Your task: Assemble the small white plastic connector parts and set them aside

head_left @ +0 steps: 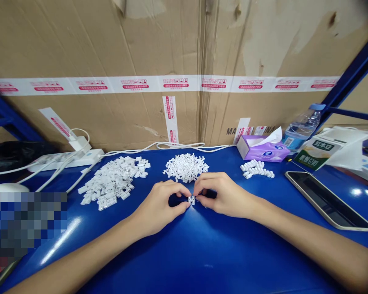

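Hands pinch one small white part at mid-table

Both hands meet at the centre of the blue table (202, 253), forearms coming in from the lower corners. The left hand (159, 206) and the right hand (223, 196) are curled inward with fingertips brought together, and between them sits a white plastic piece (191, 199). Each hand pinches it from its own side, thumb and forefinger closed on it. The piece is just above the table surface; whether it rests on the surface cannot be told.

Three groups of similar white parts lie beyond the hands. The left pile (115, 179) is the widest and is spread loosely, its pieces looking flat and blocky. The middle pile (186, 166) is a rounder heap of smaller bits, just behind the fingertips. The short row (256, 168) lies to the right, well apart from the other two.

A purple tissue box (262, 149) stands behind that row, with a water bottle (302, 128) and a green-and-white carton (317, 152) beside it. A phone (328, 200) lies screen-up and dark near the right forearm. At far left a white power strip (67, 159) sits with cables running from it, and a white mouse (9, 188) lies near the table edge. A cardboard wall (141, 49) banded with printed tape closes off the back.
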`<state>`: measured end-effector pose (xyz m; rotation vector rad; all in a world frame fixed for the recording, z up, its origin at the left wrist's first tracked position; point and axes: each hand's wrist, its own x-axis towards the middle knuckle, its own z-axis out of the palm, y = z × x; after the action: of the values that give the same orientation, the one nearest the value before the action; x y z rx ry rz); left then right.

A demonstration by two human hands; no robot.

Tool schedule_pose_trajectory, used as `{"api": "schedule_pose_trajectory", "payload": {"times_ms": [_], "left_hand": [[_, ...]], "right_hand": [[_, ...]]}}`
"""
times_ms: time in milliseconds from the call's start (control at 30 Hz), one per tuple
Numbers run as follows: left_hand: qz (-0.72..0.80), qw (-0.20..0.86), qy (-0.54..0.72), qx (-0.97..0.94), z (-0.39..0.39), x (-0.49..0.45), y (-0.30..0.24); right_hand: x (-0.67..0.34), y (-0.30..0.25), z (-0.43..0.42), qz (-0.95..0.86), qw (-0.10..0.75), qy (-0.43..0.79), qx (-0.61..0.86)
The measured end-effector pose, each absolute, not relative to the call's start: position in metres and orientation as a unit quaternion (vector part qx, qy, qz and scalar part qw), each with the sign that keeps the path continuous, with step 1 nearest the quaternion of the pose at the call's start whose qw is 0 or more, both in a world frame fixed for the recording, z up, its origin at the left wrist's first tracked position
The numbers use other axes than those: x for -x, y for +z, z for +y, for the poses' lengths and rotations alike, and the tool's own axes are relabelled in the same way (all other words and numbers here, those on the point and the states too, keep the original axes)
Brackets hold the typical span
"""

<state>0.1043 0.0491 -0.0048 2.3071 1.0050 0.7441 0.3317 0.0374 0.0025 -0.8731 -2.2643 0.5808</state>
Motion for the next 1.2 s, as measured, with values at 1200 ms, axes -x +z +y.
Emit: {"api": "schedule_pose_trajectory", "payload": {"times_ms": [1200], "left_hand": [[0.351,0.237,0.279,-0.862,0.0464,-0.1053,-0.0061]], "right_hand": [[-0.3287,0.0028,0.0373,-0.845,0.324,0.28,0.322]]}}
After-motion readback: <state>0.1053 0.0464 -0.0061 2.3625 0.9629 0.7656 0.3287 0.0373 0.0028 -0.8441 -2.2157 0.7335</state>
